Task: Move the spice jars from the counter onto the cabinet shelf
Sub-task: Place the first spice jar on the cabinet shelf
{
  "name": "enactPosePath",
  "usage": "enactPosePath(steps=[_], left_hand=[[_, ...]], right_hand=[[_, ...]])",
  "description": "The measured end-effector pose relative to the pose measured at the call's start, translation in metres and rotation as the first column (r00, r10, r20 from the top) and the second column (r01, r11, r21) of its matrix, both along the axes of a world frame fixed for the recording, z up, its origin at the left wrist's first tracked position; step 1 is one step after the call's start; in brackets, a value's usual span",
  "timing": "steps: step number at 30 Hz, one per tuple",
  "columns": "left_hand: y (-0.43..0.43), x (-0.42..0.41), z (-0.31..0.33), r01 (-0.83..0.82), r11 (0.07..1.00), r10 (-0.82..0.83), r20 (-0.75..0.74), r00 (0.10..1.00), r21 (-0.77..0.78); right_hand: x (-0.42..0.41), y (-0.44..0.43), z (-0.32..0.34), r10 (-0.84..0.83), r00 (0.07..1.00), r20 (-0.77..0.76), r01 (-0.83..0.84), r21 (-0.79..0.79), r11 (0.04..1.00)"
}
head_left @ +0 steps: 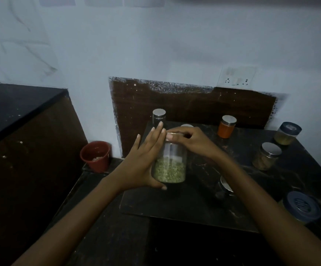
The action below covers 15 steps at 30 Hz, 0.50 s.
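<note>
A clear glass jar (pixel 170 166) half full of green seeds is held up above the dark counter (pixel 194 204). My right hand (pixel 190 141) grips its lid from above. My left hand (pixel 146 164) lies flat against the jar's left side with the thumb under its base and the fingers spread. Other spice jars stand on the counter: a tall steel-lidded one (pixel 159 117) behind my hands, an orange one (pixel 226 126), a steel-lidded tan one (pixel 268 156), two blue-lidded ones (pixel 288 133) (pixel 301 207), and a dark one (pixel 225 188) partly hidden by my right forearm.
A red pot (pixel 96 156) stands at the counter's left corner by the wall. A dark cabinet (pixel 21 131) with a black top stands to the left. A brown backboard (pixel 194 106) and a wall socket (pixel 237 77) lie behind the counter.
</note>
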<state>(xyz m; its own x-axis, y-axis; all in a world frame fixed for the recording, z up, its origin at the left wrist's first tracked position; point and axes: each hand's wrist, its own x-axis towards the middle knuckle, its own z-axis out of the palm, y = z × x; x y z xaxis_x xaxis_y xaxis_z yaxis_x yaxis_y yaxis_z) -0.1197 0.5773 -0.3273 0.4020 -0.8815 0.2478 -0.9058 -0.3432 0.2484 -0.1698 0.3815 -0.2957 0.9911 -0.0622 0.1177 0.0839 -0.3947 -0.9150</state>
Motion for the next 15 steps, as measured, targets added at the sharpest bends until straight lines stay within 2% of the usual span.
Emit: enactPosePath(steps=[7,11,13,15], left_hand=[[-0.022,-0.037,0.03,0.058,0.987,-0.074,-0.104,0.992,-0.151],[-0.032,-0.047,0.032,0.045,0.976,-0.058,-0.052,0.997,-0.215],[-0.036,-0.049,0.031,0.034,0.968,-0.049,-0.055,0.997,-0.247],[-0.038,-0.049,0.031,0.018,0.96,-0.042,-0.079,0.996,-0.281]], right_hand=[[-0.034,-0.02,0.032,0.058,0.998,-0.019,-0.057,0.025,0.998],[-0.048,-0.03,0.03,0.049,0.999,-0.024,-0.048,0.039,0.998],[-0.057,-0.04,0.026,0.105,0.994,-0.02,-0.105,0.011,0.994],[-0.069,-0.051,0.024,0.232,0.971,-0.051,-0.231,0.022,0.973]])
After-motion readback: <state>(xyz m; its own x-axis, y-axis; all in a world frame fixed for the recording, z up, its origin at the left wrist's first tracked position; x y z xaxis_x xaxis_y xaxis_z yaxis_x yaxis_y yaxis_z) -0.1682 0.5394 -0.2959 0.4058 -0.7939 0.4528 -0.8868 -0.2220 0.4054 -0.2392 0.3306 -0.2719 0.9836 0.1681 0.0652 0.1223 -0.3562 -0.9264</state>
